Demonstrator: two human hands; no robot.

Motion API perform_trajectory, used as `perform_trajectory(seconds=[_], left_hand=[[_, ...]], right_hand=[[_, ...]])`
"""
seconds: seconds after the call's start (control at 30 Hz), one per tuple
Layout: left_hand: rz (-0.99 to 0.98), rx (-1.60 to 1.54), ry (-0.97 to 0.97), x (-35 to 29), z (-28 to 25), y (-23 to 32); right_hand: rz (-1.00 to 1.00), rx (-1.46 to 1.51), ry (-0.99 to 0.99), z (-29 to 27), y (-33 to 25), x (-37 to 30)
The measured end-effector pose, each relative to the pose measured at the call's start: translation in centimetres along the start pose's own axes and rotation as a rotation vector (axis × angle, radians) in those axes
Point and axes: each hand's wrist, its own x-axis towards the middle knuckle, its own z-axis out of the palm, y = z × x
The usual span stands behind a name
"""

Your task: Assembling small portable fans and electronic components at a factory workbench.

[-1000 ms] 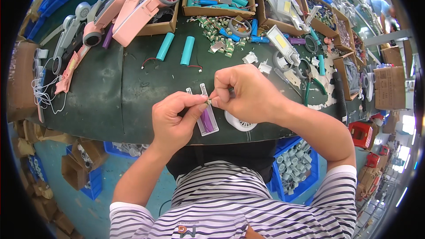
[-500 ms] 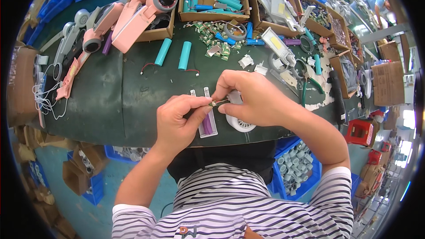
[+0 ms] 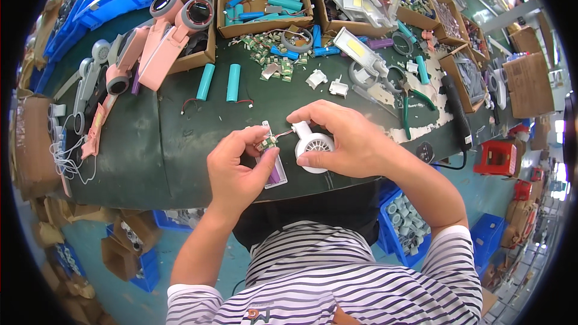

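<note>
My left hand [image 3: 233, 165] pinches a small green circuit board [image 3: 269, 142] between thumb and fingers. Below it lies a narrow white handle shell [image 3: 278, 183] with a purple battery cell [image 3: 275, 174] inside, partly covered by that hand. Thin wires [image 3: 285, 134] run from the board to the neck of a round white fan head [image 3: 315, 145] with a spoked grille. My right hand [image 3: 358, 141] grips the fan head, thumb on its near rim and index finger at its neck.
Two teal battery cells [image 3: 233, 83] lie beyond my hands, near a pile of circuit boards [image 3: 265, 51]. Green-handled pliers [image 3: 406, 105] and a black-handled tool [image 3: 456, 111] lie at right. Cardboard boxes of parts [image 3: 265, 25] line the back; pink fans [image 3: 162, 48] stand at left.
My right hand has left the wires beside the board and now holds the fan head, which is turned more into view. My left hand keeps the board. The whole view has shifted slightly.
</note>
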Motion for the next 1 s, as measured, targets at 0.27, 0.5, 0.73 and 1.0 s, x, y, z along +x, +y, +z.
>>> perform_trajectory(seconds=[0.27,0.5,0.73,1.0], left_hand=[[-0.029,0.095,0.066,-0.2,0.5,0.5],[-0.043,0.07,0.073,-0.4,0.6,0.2],[-0.059,0.01,0.1,-0.6,0.6,-0.4],[-0.049,0.008,0.095,-0.6,0.7,-0.5]], right_hand=[[-0.081,-0.128,0.187,1.6,0.2,-2.8],[-0.174,-0.188,0.338,3.6,2.1,-3.0],[-0.198,-0.123,0.408,4.1,2.2,-3.1],[-0.201,-0.112,0.436,3.9,1.9,-3.3]])
